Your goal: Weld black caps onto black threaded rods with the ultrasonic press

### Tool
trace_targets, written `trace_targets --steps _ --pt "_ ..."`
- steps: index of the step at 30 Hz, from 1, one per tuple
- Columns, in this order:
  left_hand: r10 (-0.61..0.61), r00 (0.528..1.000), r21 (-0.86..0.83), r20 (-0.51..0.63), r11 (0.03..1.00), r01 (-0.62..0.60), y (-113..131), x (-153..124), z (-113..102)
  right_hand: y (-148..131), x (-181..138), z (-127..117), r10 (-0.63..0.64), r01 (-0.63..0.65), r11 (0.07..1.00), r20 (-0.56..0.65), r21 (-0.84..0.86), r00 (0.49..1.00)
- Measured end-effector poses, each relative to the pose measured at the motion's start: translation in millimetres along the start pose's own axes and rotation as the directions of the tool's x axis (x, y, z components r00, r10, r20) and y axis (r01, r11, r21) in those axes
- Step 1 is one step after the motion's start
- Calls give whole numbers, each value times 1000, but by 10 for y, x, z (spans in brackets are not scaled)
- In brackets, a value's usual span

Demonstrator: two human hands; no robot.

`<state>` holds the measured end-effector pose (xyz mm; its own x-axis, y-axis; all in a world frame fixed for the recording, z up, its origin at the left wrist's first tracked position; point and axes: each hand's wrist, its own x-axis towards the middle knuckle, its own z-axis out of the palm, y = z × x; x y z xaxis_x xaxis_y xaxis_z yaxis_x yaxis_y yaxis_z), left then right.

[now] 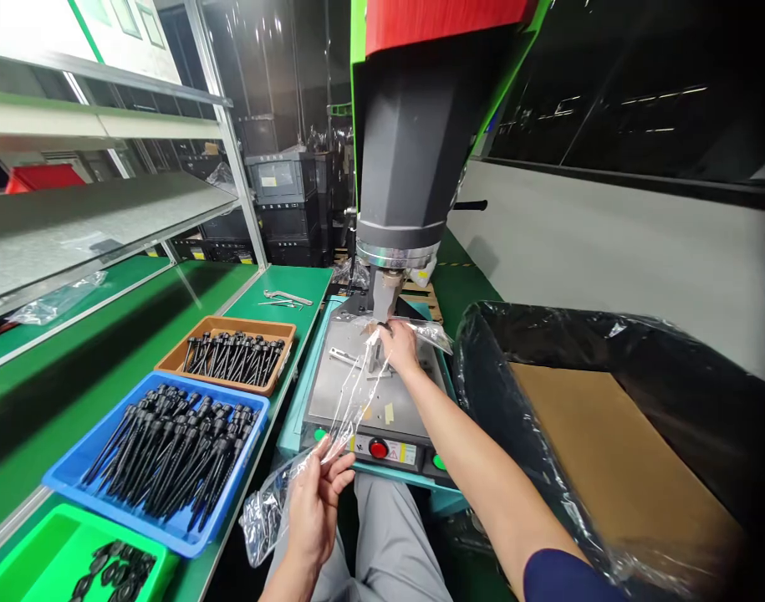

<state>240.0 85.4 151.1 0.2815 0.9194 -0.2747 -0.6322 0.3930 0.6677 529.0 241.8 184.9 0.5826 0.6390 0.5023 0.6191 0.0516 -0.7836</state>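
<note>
A clear plastic bag (pixel 350 401) is stretched between my two hands over the front of a benchtop press machine. My left hand (pixel 316 493) is closed around its lower end near the front edge, with a crumpled part (pixel 266 514) hanging to the left. My right hand (pixel 398 344) reaches forward and pinches the upper end, close beside the metal tool head (pixel 384 294) of the machine. A small dark bit shows at the right fingertips; I cannot make out what it is. Beneath lies the grey metal base plate (pixel 323 393).
On the green bench at left are a brown tray (pixel 162 368) and a blue tray (pixel 56 477) of black stemmed parts, and a green tray (pixel 31 556) with small black rings. A red button (pixel 378 449) is on the machine's front. A lined bin (pixel 482 334) holding cardboard (pixel 614 451) stands right.
</note>
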Motion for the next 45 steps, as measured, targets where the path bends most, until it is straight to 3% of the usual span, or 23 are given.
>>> trace_targets --steps 4,10,14,16,19,21,23,25,27,29,31,35,38,42,45 --pt "-24 999 -8 22 1000 25 -68 -25 -7 -27 -207 -212 55 -55 998 -1 38 999" --pt "-176 983 9 54 984 175 -433 -139 -57 164 -1096 -937 252 -248 954 -1 167 968" --pt "-319 947 60 36 947 317 -776 -202 -84 174 -1640 -1379 399 -322 884 -185 340 898" --pt "-422 906 78 14 904 420 -938 -223 -110 99 -1810 -1489 363 -287 897 -191 335 912" --pt "-638 770 217 4 753 622 -1095 -264 -148 -60 -1950 -1546 253 -219 944 -117 248 960" --pt "-693 717 399 70 679 617 -1094 -295 -139 -164 -1993 -1547 167 -153 972 -70 176 983" --pt "-617 760 542 205 718 437 -999 -307 -80 -253 -2017 -1531 87 -82 987 -30 138 996" --pt "-433 842 605 322 778 168 -834 -280 17 -335 -2035 -1493 46 -46 986 1 159 999" --pt "-213 892 641 399 760 -105 -645 -211 119 -425 -2048 -1429 66 -72 962 29 264 997" --pt "-40 895 663 445 687 -299 -471 -128 191 -534 -2056 -1345 141 -169 881 97 442 985" --pt "38 878 671 478 629 -392 -332 -66 220 -652 -2055 -1253 216 -296 735 203 610 955" --pt "-26 848 720 529 543 -433 -141 -63 204 -826 -2012 -1096 308 -479 463 372 746 876" --pt "-91 879 727 467 606 -324 -57 -104 186 -860 -1958 -1018 338 -583 371 480 723 810" --pt "-160 927 638 339 763 -102 -7 -139 137 -847 -1963 -895 279 -688 429 639 585 717" --pt "-197 939 637 282 770 -30 33 -186 45 -838 -2054 -719 308 -674 509 618 536 724"
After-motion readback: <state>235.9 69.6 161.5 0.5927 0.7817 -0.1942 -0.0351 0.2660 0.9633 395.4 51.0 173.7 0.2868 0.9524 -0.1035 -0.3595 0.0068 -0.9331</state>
